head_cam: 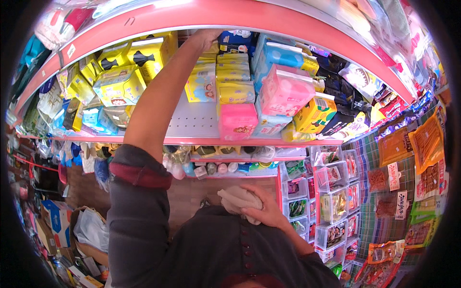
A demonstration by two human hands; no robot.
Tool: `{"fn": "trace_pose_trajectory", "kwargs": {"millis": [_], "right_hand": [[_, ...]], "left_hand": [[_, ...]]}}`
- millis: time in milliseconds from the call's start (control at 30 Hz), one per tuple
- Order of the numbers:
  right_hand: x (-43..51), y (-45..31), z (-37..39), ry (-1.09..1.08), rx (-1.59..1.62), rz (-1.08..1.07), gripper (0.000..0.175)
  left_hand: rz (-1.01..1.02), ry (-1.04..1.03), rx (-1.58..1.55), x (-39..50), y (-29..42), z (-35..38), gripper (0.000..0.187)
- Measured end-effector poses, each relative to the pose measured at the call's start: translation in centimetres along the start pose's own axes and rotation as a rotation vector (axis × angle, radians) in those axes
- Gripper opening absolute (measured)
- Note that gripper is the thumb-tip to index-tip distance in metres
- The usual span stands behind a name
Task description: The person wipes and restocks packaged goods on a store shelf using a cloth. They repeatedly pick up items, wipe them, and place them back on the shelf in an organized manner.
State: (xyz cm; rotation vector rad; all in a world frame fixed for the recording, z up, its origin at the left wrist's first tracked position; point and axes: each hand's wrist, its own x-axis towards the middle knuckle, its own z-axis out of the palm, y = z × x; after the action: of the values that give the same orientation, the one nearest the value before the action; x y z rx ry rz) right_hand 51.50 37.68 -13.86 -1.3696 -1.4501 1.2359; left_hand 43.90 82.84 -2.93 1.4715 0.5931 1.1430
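Observation:
My left arm reaches up across the metal shelf (194, 122). My left hand (210, 36) is at the back of it, its fingers hidden behind the shelf's red upper edge, beside a dark blue package (236, 37). Below the hand stand rows of yellow soft packs (236, 93); in front of them is a pink pack (238, 121). A taller pink pack (286, 90) leans to the right. Close to my chest, my right hand (264, 210) is closed around a crumpled whitish cloth (239, 199).
Yellow packages (120, 84) crowd the shelf's left part. Clear plastic bins (333, 205) of packaged snacks stand at lower right, beside hanging snack packs (426, 140). An open cardboard box (77, 244) with plastic bags sits at lower left. The red shelf edge (230, 14) overhangs my left hand.

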Motion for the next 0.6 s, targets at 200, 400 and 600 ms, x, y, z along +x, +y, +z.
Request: {"fn": "trace_pose_trajectory", "kwargs": {"millis": [200, 400, 600], "right_hand": [[-0.8, 1.1, -0.4, 0.06, 0.066, 0.053, 0.061], [-0.6, 1.5, -0.4, 0.047, 0.042, 0.032, 0.06], [-0.2, 1.8, -0.1, 0.02, 0.049, 0.051, 0.06]], "left_hand": [[0.089, 0.1, -0.09, 3.8, -2.7, -1.2, 0.073], [0.127, 0.137, -0.084, 4.3, -3.8, -1.9, 0.072], [0.178, 0.166, -0.018, 3.5, -4.9, -1.8, 0.071]]}}
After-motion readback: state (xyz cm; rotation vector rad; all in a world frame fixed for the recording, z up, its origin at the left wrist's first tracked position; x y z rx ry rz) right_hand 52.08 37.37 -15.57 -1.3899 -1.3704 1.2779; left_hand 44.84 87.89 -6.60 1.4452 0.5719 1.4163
